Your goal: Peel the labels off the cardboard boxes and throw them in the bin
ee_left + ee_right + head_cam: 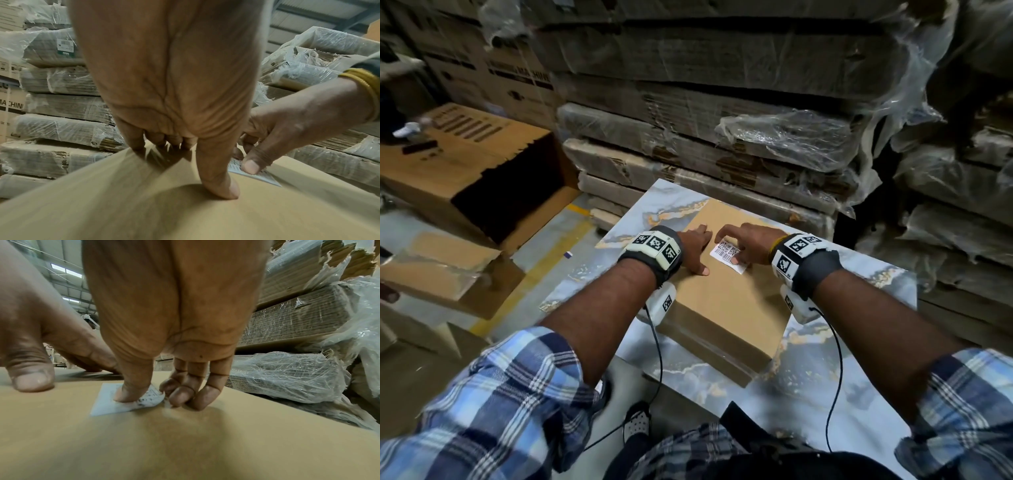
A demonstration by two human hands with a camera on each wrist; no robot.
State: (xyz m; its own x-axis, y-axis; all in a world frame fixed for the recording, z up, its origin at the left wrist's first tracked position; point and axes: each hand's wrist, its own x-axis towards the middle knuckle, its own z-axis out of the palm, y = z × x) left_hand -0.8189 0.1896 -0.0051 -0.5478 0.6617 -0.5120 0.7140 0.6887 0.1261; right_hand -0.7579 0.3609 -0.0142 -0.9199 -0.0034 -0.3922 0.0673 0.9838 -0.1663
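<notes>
Pinching label [730, 256] edge: right hand [751, 244] | left hand [693, 248] flat on box [726, 308]

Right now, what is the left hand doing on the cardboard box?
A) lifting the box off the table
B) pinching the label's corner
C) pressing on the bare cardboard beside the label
C: the left hand presses on the cardboard box beside the label, which the right hand is working on.
</notes>
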